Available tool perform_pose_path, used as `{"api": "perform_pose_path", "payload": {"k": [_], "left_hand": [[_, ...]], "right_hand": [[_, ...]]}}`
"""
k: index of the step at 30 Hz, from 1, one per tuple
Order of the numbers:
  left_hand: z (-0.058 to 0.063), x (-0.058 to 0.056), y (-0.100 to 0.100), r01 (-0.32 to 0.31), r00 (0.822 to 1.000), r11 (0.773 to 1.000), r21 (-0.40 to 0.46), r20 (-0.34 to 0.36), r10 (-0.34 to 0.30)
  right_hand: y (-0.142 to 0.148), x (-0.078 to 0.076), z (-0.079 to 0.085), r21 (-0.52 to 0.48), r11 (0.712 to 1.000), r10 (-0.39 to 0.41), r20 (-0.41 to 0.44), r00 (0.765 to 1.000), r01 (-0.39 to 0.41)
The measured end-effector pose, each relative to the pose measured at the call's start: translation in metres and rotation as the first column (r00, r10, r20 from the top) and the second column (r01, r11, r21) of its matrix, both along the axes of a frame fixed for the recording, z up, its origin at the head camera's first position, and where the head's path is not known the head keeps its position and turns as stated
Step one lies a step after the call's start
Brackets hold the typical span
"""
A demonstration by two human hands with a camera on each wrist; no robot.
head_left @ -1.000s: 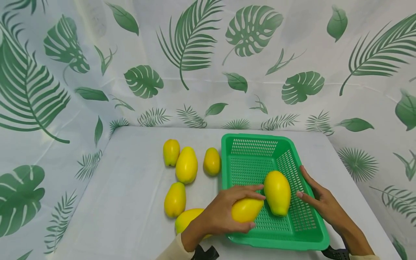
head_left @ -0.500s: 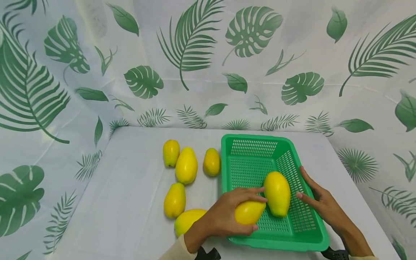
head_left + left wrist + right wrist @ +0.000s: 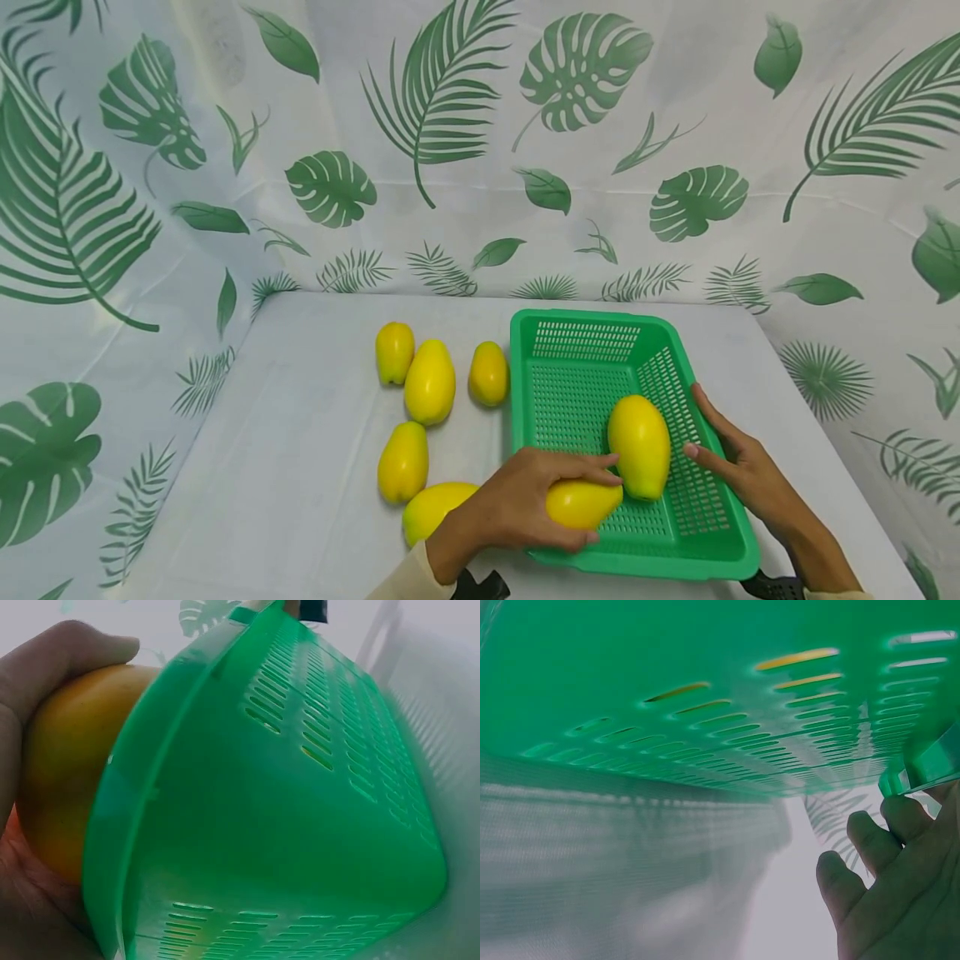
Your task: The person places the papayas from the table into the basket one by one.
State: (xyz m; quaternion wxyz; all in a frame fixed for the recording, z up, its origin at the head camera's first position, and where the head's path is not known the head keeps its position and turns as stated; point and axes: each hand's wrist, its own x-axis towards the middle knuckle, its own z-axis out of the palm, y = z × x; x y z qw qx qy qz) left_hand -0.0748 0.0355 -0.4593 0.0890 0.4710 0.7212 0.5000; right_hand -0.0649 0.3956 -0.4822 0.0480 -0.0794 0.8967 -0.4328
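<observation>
My left hand (image 3: 525,500) grips an oval yellow fruit (image 3: 581,504), mango-like in shape, over the front left part of a green plastic basket (image 3: 600,567). Fingers lie over its top, with the thumb on the near side. In the left wrist view the held fruit (image 3: 75,750) shows behind the basket rim (image 3: 112,802). Another larger yellow fruit (image 3: 640,447) lies inside the basket, right beside the held one. My right hand (image 3: 750,471) holds the basket's right rim, thumb over the inside edge. Its other fingers (image 3: 874,844) show outside the wall in the right wrist view.
Left of the basket, several more yellow fruits lie on the white table (image 3: 300,467): one (image 3: 489,373) close to its wall, another (image 3: 435,510) partly behind my left forearm. A leaf-print sheet (image 3: 465,150) hangs behind the table and along its sides.
My left hand has moved slightly right and toward me with the fruit, lowering it into the basket beside the other. The right hand and the basket have stayed in place.
</observation>
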Motion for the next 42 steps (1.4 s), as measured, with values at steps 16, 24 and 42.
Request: {"api": "perform_pose_path", "payload": {"k": [16,24,42], "left_hand": [[0.0,0.003,0.001,-0.003,0.997,0.997,-0.075,-0.073,-0.003],[0.001,0.004,0.001,-0.049,0.984,0.991,-0.122,-0.176,0.027],[0.005,0.009,-0.033,-0.155,0.983,0.981,0.115,0.112,0.142]], "right_hand": [[-0.001,0.002,-0.004,0.024,1.0,-0.016,-0.001,1.0,0.016],[-0.001,0.001,-0.004,0.026,1.0,-0.011,-0.01,1.0,0.011],[0.0,0.0,0.0,0.0,1.0,0.007,0.0,1.0,-0.007]]}}
